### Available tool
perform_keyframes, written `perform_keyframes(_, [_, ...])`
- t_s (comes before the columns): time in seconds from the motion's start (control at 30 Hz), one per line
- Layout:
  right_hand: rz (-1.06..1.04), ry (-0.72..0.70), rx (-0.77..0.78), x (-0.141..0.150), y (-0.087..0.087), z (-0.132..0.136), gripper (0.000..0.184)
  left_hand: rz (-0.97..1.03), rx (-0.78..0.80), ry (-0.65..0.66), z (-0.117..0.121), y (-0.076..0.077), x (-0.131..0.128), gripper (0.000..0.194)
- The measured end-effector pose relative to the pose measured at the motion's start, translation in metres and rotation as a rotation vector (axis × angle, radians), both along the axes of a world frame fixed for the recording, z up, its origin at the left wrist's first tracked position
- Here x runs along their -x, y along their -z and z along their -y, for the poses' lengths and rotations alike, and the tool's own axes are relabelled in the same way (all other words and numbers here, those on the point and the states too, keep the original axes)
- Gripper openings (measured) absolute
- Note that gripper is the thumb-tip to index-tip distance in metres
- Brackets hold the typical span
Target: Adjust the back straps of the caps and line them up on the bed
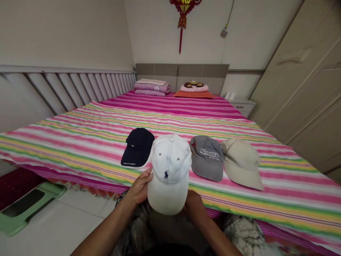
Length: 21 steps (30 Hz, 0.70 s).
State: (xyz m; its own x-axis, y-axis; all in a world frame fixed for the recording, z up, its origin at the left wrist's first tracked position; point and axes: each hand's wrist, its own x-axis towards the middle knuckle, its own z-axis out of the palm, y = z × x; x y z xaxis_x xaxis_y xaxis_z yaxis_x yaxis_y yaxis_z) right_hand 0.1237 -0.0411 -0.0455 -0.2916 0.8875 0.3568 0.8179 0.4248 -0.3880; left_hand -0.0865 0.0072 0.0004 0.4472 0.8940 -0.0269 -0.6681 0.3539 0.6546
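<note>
A white baseball cap (pixel 170 160) with a small dark blue emblem is held up at the bed's near edge, its brim pointing toward me. My left hand (pixel 141 185) grips its left side, the thumb on the outside where brim and crown meet. On the other side, my right hand (pixel 193 203) is closed at the brim's right edge, its fingertips hidden under the cap. Left of it lies a navy cap (pixel 138 145). To the right are a grey cap (pixel 207 160) with white lettering and, touching it, a beige cap (pixel 243 161).
A striped sheet (pixel 87 142) covers the bed. Folded purple bedding (pixel 151 87) and a pink-and-orange stack (pixel 194 91) lie by the headboard (pixel 197 73). A white railing (pixel 69 87) runs along the left. On the floor, at left, stands a green stool (pixel 39 202).
</note>
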Motion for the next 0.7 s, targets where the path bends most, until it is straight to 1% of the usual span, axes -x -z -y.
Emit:
perform_keyframes(0.1, [0.026,-0.023,0.027,-0.011,0.008,0.006,0.022,-0.03,-0.016,-0.022,-0.037,0.0,-0.003,0.047])
perform_keyframes(0.23, [0.037,-0.009,0.098,-0.023,0.023,0.017,0.025,-0.041,0.008,-0.063,-0.083,0.0,-0.018,0.036])
perform_keyframes(0.37, [0.004,0.016,0.183,-0.026,0.032,0.026,0.025,-0.085,0.07,-0.13,-0.118,0.003,-0.036,0.027])
perform_keyframes(0.5, [-0.018,0.009,0.243,-0.026,0.031,0.032,0.025,-0.142,0.112,-0.158,-0.136,0.013,-0.046,0.02])
perform_keyframes(0.6, [-0.012,0.008,0.272,-0.026,0.03,0.034,0.025,-0.216,0.145,-0.173,-0.139,0.021,-0.046,0.017])
perform_keyframes(0.7, [0.011,0.008,0.312,-0.026,0.031,0.034,0.024,-0.31,0.161,-0.208,-0.137,0.024,-0.044,0.018])
